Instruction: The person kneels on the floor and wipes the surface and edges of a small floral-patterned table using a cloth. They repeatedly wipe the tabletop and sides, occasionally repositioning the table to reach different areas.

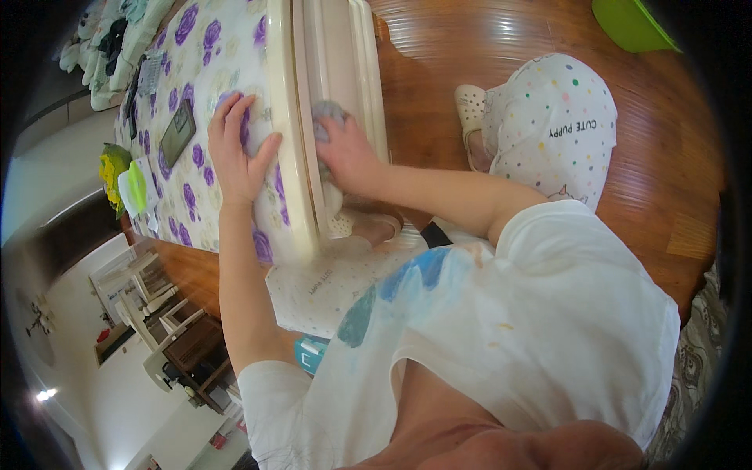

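My left hand (241,153) rests on the purple-rose tablecloth (197,205) near the table's edge, fingers spread and holding nothing. Below the cream rim (302,176) of the table, my right hand (349,155) presses a crumpled grey cloth (328,114) against the table's cream side panel (341,64). Part of the cloth is hidden by the fingers. A mobile phone (178,134) lies on the tablecloth beyond my left hand.
Dark long objects (133,94) and a clear ridged container (151,71) lie at the table's far side. A green item (137,187) sits on something white near a yellow-green bag (111,176). Cream clogs (470,108) are on my feet. A green basin (631,23) stands on the wooden floor (429,88).
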{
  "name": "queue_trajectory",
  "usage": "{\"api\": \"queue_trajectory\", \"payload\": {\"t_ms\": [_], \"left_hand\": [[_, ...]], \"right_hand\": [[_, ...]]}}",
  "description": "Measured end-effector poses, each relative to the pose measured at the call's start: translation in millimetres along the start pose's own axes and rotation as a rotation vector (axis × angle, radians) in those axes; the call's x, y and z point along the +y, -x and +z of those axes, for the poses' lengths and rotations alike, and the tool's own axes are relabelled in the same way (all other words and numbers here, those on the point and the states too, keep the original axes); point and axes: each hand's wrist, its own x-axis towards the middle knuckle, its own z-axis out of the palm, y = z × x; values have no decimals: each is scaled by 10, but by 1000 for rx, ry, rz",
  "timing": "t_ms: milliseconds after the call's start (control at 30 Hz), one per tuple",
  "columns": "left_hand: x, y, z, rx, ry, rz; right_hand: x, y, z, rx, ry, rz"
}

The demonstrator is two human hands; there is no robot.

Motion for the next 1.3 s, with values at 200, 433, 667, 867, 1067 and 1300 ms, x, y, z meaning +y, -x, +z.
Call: {"api": "queue_trajectory", "payload": {"t_ms": [200, 433, 667, 867, 1067, 1300], "left_hand": [[23, 1, 16, 12, -29, -23], [-47, 44, 22, 39, -78, -10], [-4, 10, 34, 33, -46, -4], [2, 46, -1, 18, -49, -9], [-11, 8, -27, -28, -34, -43], [-24, 16, -46, -64, 11, -93]], "right_hand": [[-299, 805, 6, -337, -73, -122], [-416, 916, -259, -754, -239, -411], [-36, 373, -259, -635, -2, -727], [237, -597, 213, -122, -183, -305], [650, -1697, 139, -15, -1121, 223], [1484, -2735, -6, 348, -513, 217]]}}
